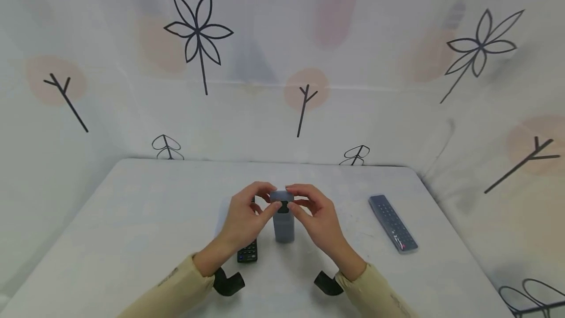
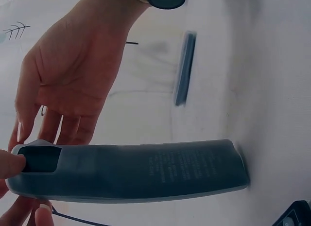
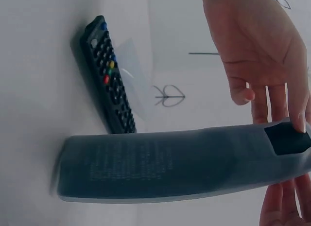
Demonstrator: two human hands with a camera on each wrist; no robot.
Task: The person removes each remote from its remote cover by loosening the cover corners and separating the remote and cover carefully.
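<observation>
A person in cream sleeves stands a grey silicone remote sleeve upright on its closed end near the middle of the white counter, a little toward the near edge, its open top raised between both hands. The left hand curls its fingers round the sleeve's upper rim, thumb pressed beside the dark rectangular cut-out near the top; the right hand mirrors it from the other side, fingertips pinching the same rim. Gripping from opposite sides looks meant to hold the soft mouth steady and spread, while the counter takes the weight at the bottom. The wrist views show the sleeve's long grey body with faint moulded lettering on its face, the dark window close to the fingers. A black remote with coloured buttons lies flat on the counter just behind and beside the left hand, partly hidden by it in the head view, close enough to be within easy reach. A second remote, already in a grey cover, lies well apart toward the counter's right edge, out of the hands' way. A white cloth printed with line-drawn flowers hangs behind the counter's far edge.
</observation>
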